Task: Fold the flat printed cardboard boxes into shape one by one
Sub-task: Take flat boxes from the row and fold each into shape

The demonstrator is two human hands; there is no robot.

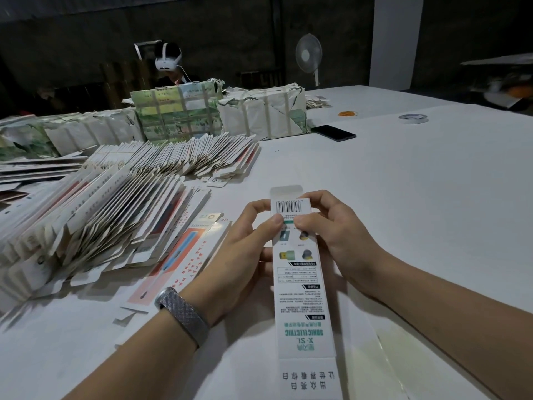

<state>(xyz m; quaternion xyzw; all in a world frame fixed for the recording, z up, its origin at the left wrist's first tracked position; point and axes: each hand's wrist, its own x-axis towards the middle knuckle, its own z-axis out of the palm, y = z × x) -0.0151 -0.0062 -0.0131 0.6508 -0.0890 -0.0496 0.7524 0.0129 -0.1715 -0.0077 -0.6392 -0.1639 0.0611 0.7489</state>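
1. Box (300, 272): one long, narrow printed cardboard box, held between both hands above the white table (418, 180). Its barcode end points away from the person; its near end runs down to the lower edge of the view.
2. Left hand (245, 249): fingers curled round the left side of the box at its far end, thumb pressed on the printed face just below the barcode. A grey mesh band (184, 316) sits on this wrist.
3. Right hand (328, 226): fingers curled round the right side of the far end, thumb on the printed face, tip touching or nearly touching the left thumb.
4. End flap (285, 192): a plain white flap stands out beyond the fingertips at the far end of the box.
5. Flat boxes (101, 223): a fanned heap lies on the table left of the left hand; a second fanned row (196, 157) lies beyond it.
6. Bundles (178, 111): strapped packs stand on the table well beyond both hands.
7. Phone (333, 133) and tape roll (413, 118): both lie on the table far beyond the right hand, apart from each other.
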